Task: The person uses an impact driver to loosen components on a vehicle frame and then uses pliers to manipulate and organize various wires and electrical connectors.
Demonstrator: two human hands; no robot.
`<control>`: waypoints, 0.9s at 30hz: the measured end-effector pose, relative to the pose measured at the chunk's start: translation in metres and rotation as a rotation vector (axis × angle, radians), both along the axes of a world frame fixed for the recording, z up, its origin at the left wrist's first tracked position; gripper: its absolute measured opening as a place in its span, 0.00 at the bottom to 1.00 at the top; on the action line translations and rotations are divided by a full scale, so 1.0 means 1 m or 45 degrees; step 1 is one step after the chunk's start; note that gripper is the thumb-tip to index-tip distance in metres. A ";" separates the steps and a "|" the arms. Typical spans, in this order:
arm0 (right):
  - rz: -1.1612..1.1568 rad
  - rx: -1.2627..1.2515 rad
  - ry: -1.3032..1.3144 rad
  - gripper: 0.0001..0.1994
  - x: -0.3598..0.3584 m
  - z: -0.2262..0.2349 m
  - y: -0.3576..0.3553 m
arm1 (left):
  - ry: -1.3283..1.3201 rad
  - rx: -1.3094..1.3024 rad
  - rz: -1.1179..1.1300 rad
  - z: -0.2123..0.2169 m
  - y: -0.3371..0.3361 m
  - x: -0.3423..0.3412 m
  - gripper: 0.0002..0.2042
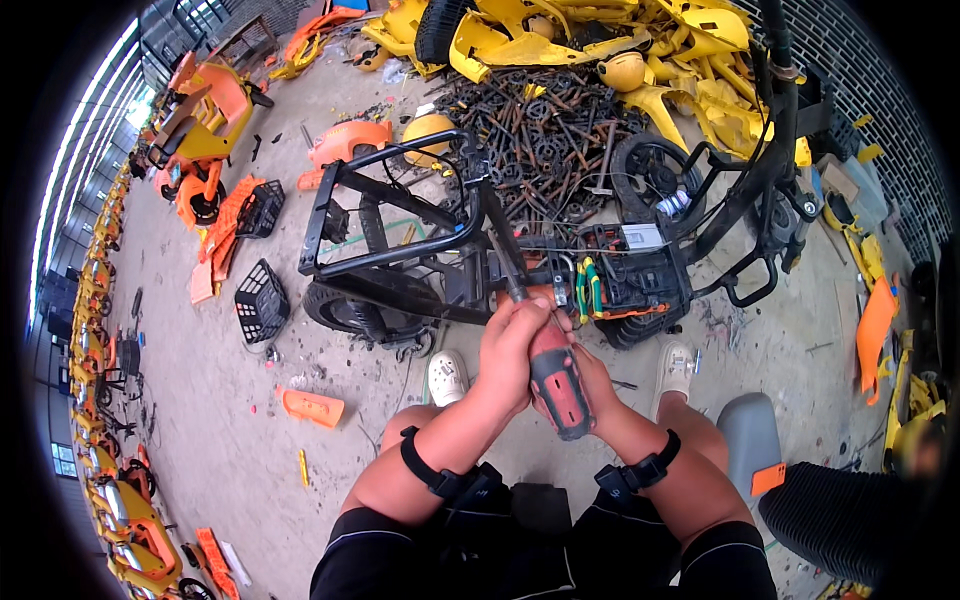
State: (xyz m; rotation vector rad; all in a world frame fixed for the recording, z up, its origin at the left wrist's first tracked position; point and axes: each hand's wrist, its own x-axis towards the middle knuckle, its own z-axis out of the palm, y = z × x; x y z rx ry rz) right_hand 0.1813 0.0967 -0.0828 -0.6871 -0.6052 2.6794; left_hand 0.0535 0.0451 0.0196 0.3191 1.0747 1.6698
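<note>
A red and black power screwdriver point(553, 372) is held in front of me, its long bit point(498, 245) reaching up into a stripped black bike frame point(400, 225) lying on the concrete. My left hand point(512, 345) wraps the front of the tool near the chuck. Underneath and behind the tool's body, my right hand point(592, 380) grips it. The bit tip meets the frame close to the seat tube. Green and yellow wires point(588, 288) and an orange battery housing point(640, 275) sit just right of my hands.
A heap of dark metal rods and parts point(545, 130) lies behind the frame, with yellow plastic panels point(600, 40) beyond. Black baskets point(260, 300) and orange panels point(310, 405) are scattered left. A grey stool seat point(748, 435) is at my right knee. Orange bikes line the left edge.
</note>
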 end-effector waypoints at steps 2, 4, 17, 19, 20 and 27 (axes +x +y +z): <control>0.020 0.278 -0.042 0.14 0.003 -0.003 -0.003 | -0.024 -0.103 0.027 0.004 0.004 -0.001 0.14; -0.001 0.997 -0.230 0.10 0.003 0.015 -0.010 | -0.068 -0.148 0.028 0.000 0.007 -0.004 0.14; -0.078 1.621 -0.466 0.22 0.011 0.021 -0.011 | -0.231 -0.241 -0.082 -0.030 0.022 -0.007 0.14; -0.047 1.659 -0.515 0.23 0.015 0.017 -0.006 | -0.201 -0.258 -0.093 -0.027 0.022 -0.005 0.13; -0.029 1.677 -0.539 0.23 0.016 0.015 -0.005 | -0.215 -0.276 -0.090 -0.028 0.023 -0.004 0.13; -0.018 1.690 -0.679 0.27 0.023 0.010 -0.004 | -0.196 -0.290 -0.124 -0.032 0.029 -0.001 0.13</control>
